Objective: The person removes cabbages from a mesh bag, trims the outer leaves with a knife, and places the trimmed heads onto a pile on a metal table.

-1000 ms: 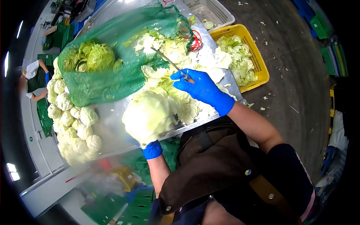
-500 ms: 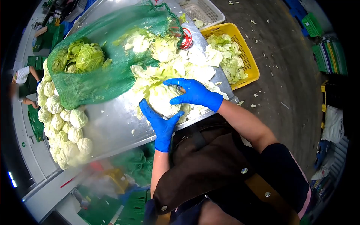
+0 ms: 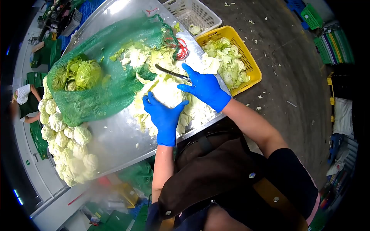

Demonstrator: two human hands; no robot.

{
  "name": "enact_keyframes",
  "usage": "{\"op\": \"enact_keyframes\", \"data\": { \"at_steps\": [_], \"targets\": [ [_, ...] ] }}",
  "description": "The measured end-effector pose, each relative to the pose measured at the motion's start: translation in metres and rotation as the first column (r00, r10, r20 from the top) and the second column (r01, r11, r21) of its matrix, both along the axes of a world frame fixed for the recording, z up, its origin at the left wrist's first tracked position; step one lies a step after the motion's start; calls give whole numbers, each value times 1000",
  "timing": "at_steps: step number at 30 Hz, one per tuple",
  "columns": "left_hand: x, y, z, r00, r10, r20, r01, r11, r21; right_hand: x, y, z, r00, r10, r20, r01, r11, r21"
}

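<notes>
My left hand (image 3: 163,115), in a blue glove, rests with spread fingers on the near left side of a pale cabbage (image 3: 168,92). My right hand (image 3: 204,85), also gloved in blue, is at the cabbage's right and holds a knife (image 3: 169,71); the dark curved blade points left over the leaves, and the handle is mostly hidden by the hand. Loose leaves (image 3: 144,119) lie around and under the cabbage. Behind them a green mesh bag (image 3: 96,104) holds greener cabbages (image 3: 88,74).
Pale cabbages (image 3: 63,138) are piled along the metal table's (image 3: 115,146) left side. A yellow crate (image 3: 252,69) of leaves and a white crate (image 3: 185,5) stand beyond the right edge. Another person (image 3: 29,100) is at the far left.
My right hand has lifted off the cabbage's top and moved right, and the knife blade now shows clearly. The view has shifted slightly. My left hand stays at the cabbage.
</notes>
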State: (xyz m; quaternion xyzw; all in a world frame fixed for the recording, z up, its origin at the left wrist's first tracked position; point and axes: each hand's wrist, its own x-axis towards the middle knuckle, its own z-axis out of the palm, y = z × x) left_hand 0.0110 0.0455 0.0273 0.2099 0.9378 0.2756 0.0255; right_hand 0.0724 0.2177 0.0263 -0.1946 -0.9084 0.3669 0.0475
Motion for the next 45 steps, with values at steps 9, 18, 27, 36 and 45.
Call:
{"op": "enact_keyframes", "data": {
  "at_steps": [9, 18, 27, 36, 45],
  "targets": [
    [-11, 16, -22, 996, -84, -39, 85, 996, 5, 8, -14, -10, 985, 174, 5, -166, 929, 330],
    [11, 17, -13, 994, -75, -84, 76, 997, 6, -49, 25, -28, 976, 116, 183, -142, 980, 138],
    [39, -46, -33, 994, -92, 66, 51, 884, 465, -27, 42, -69, 991, -55, 121, 64, 995, -73],
    [27, -37, -25, 978, 83, 190, -166, 863, 477, 29, 17, 24, 993, 100, -55, -102, 995, -22],
    [35, -32, -27, 982, 20, 189, -128, 805, 580, 15, 15, 48, 873, 443, 204, -468, 878, 96]
  ]
}}
